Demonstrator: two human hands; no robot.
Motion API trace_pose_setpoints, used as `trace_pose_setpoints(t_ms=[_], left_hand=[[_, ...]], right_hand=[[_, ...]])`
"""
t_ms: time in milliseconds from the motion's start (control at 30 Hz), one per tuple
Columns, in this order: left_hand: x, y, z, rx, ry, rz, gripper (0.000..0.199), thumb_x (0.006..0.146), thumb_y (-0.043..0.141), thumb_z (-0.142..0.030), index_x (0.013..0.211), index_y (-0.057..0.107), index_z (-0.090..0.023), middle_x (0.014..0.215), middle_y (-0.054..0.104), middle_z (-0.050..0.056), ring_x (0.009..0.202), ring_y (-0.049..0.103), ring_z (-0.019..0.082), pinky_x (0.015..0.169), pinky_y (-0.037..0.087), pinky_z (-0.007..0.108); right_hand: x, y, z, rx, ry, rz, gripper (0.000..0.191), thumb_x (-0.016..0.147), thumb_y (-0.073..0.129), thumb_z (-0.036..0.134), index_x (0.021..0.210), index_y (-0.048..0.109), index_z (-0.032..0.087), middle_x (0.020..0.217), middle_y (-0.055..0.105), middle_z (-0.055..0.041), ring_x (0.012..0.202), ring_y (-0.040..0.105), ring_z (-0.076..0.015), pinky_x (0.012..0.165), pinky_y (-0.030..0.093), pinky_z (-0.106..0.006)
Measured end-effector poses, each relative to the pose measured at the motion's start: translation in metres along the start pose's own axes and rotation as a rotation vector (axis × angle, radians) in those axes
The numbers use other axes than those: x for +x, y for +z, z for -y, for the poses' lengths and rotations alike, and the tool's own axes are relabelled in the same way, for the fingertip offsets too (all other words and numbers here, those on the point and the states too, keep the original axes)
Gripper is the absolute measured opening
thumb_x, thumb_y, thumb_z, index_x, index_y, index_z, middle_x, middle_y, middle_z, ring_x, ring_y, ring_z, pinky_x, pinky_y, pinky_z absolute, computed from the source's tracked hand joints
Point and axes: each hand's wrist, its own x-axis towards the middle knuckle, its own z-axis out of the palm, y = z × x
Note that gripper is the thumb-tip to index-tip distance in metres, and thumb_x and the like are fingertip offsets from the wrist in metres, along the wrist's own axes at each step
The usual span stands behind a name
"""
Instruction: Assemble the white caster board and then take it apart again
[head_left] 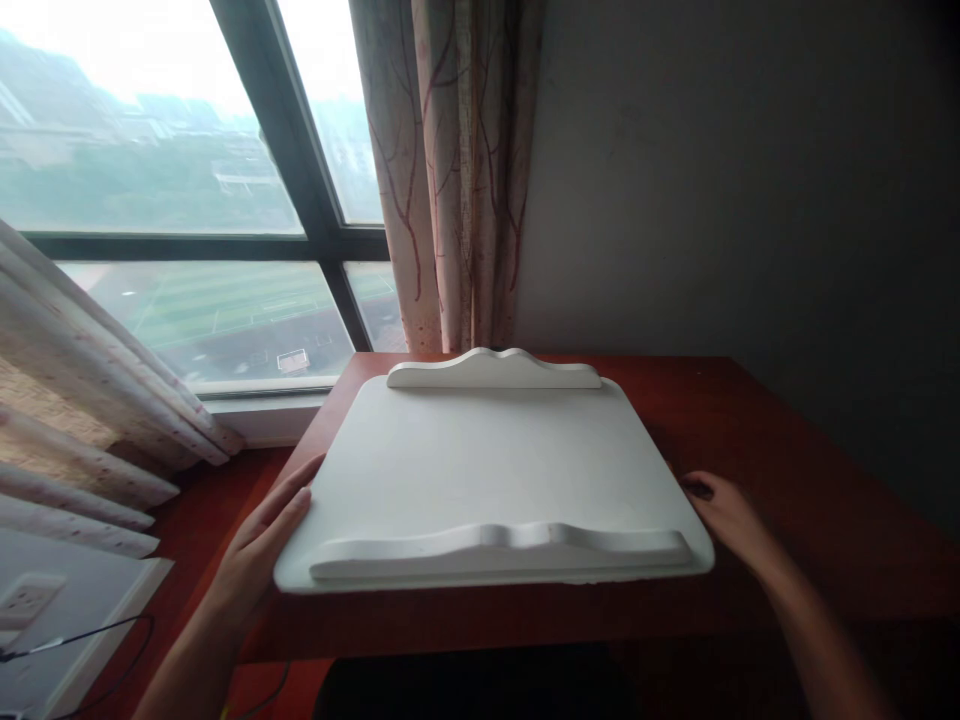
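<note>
A white board with rounded corners lies over the red-brown table. A wavy white ledge stands along its far edge, and a similar wavy ledge runs along its near edge. My left hand is at the board's left edge, its fingers against the rim and partly hidden by it. On the right side, my right hand grips the board's edge with curled fingers, their tips partly hidden under it.
The red-brown table extends to the right beneath a grey wall. Behind it hang patterned curtains beside a dark-framed window. At the lower left are a wall socket and a thin black cable. A dark object is below the table's near edge.
</note>
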Motion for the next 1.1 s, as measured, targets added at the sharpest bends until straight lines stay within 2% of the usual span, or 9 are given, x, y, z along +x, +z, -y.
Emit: trace_pose_setpoints(t_ms=[100, 267, 533, 833, 967, 1100], left_hand=[[0.001, -0.002, 0.001, 0.026, 0.015, -0.008, 0.079, 0.067, 0.086, -0.052, 0.139, 0.062, -0.031, 0.127, 0.073, 0.002, 0.106, 0.073, 0.029, 0.061, 0.061, 0.017], [0.003, -0.005, 0.004, 0.071, 0.048, -0.012, 0.078, 0.068, 0.084, -0.055, 0.139, 0.062, -0.029, 0.131, 0.071, 0.003, 0.105, 0.073, 0.028, 0.064, 0.061, 0.017], [0.003, -0.002, 0.003, 0.03, 0.032, -0.012, 0.078, 0.066, 0.086, -0.054, 0.137, 0.064, -0.029, 0.13, 0.072, 0.005, 0.113, 0.07, 0.03, 0.063, 0.06, 0.016], [0.003, -0.004, 0.004, 0.044, 0.031, -0.01, 0.077, 0.066, 0.086, -0.054, 0.136, 0.064, -0.029, 0.122, 0.075, 0.005, 0.103, 0.074, 0.028, 0.064, 0.061, 0.018], [0.0, -0.002, -0.001, 0.055, 0.02, -0.008, 0.076, 0.064, 0.087, -0.054, 0.133, 0.067, -0.03, 0.121, 0.076, 0.005, 0.096, 0.075, 0.027, 0.064, 0.061, 0.019], [0.009, -0.002, -0.011, 0.081, 0.018, 0.017, 0.074, 0.063, 0.088, -0.052, 0.13, 0.067, -0.03, 0.121, 0.075, 0.005, 0.096, 0.074, 0.026, 0.066, 0.061, 0.022]], right_hand=[[0.0, 0.002, -0.005, 0.002, -0.016, 0.017, 0.032, 0.071, 0.062, 0.051, 0.079, 0.073, 0.022, 0.087, 0.079, -0.0088, 0.082, 0.074, -0.0291, 0.072, 0.055, -0.036], [-0.002, 0.004, -0.008, 0.001, 0.011, 0.05, 0.031, 0.07, 0.061, 0.049, 0.081, 0.073, 0.022, 0.087, 0.079, -0.0096, 0.085, 0.074, -0.03, 0.074, 0.055, -0.037], [-0.003, 0.0, -0.01, 0.003, 0.027, 0.078, 0.04, 0.072, 0.059, 0.056, 0.087, 0.074, 0.022, 0.097, 0.079, -0.0126, 0.093, 0.073, -0.0329, 0.077, 0.054, -0.038], [0.002, -0.003, -0.013, -0.026, 0.028, 0.048, 0.043, 0.072, 0.06, 0.06, 0.089, 0.074, 0.022, 0.099, 0.079, -0.0117, 0.093, 0.074, -0.0336, 0.079, 0.055, -0.039], [0.002, -0.006, -0.007, -0.036, 0.002, -0.02, 0.045, 0.076, 0.058, 0.061, 0.09, 0.074, 0.021, 0.1, 0.078, -0.0113, 0.092, 0.072, -0.0326, 0.079, 0.054, -0.04], [0.002, -0.009, 0.014, 0.048, -0.006, -0.08, 0.045, 0.078, 0.059, 0.06, 0.093, 0.075, 0.021, 0.104, 0.078, -0.0111, 0.096, 0.071, -0.0315, 0.08, 0.054, -0.038]])
